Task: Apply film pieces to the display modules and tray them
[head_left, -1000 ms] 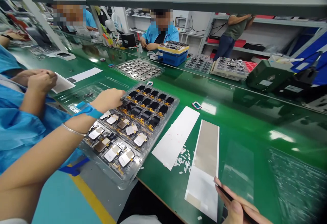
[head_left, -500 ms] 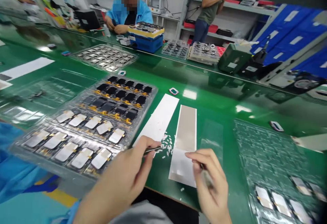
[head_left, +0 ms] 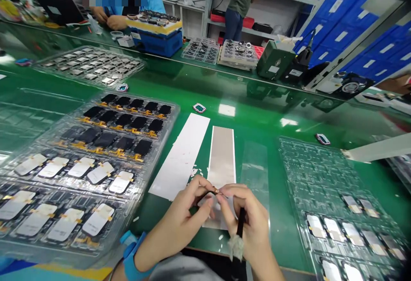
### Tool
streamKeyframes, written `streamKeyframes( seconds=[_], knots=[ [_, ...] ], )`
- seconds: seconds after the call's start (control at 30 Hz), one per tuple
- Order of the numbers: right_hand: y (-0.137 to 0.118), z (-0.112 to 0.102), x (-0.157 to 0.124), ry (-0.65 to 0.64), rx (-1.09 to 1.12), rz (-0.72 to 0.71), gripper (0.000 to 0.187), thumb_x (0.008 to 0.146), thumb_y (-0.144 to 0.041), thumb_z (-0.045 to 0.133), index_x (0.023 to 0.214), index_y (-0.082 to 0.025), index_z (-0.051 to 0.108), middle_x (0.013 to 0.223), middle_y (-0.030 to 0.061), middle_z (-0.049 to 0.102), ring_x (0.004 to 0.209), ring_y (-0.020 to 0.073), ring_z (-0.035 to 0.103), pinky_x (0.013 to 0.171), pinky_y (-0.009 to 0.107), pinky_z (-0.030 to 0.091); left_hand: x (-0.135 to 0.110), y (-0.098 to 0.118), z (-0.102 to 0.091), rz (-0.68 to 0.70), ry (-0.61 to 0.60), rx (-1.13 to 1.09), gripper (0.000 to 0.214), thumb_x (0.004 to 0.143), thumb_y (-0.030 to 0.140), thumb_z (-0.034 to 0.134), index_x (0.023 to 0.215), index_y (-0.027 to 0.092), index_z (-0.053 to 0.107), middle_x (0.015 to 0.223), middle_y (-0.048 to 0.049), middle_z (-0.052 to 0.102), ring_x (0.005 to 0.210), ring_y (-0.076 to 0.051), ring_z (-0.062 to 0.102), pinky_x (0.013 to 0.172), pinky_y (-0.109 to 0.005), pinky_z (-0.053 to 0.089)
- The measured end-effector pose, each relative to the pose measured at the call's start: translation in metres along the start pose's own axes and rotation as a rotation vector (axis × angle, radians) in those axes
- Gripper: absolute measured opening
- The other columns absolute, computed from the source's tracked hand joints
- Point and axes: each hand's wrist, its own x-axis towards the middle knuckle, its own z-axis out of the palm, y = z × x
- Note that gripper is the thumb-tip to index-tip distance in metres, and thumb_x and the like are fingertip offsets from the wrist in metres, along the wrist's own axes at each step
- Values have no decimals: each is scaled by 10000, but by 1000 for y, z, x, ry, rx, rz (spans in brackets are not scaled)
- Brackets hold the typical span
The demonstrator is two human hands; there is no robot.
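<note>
Delicately, the left hand pinches slim dark tweezers; the right hand grips a fluffy black brush.

I saw a long green desk. On it lay a big clear tray full of flat black and silver parts. Next to that was a long white strip with tiny white bits by it, then a gray strip, then a clear sheet. Another clear tray sat on the right. A small pink-edged piece lay near the strips, and a blue box stood far off.
</note>
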Motion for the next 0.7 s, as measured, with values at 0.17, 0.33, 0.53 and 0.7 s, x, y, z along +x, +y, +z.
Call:
streamKeyframes(
  seconds=[0.17,0.33,0.53,0.7],
  knots=[
    [-1,-1,3,14,-84,-131,227,872,-33,630,1016,-208,638,914,44,698,790,146,698,648,234,571,-1,0,0,24,32,83,156,1051,376,422,1029,241,498,788,33,523,700,-121,512,654,-223,431],
    [-3,-2,4,46,-246,-232,231,868,-26,635,1038,-177,676,953,74,717,835,160,717,705,249,600,0,-4,-1,77,56,110,152,1050,362,432,1061,245,528,812,28,554,713,-120,555,660,-218,446],
    [1,1,2,-10,-373,-315,270,910,-33,560,1135,-159,638,979,112,727,841,187,721,673,281,601,0,-5,-2,143,132,264,117,1037,286,455,1039,243,564,747,39,579,674,-119,576,647,-207,447],
    [1,1,1,-79,-421,-282,212,927,-45,519,1092,-144,611,950,116,702,796,182,693,629,275,554,1,-3,-1,193,150,392,121,1015,219,464,1018,236,584,868,12,654,755,-132,618,701,-214,458]
  ],
)
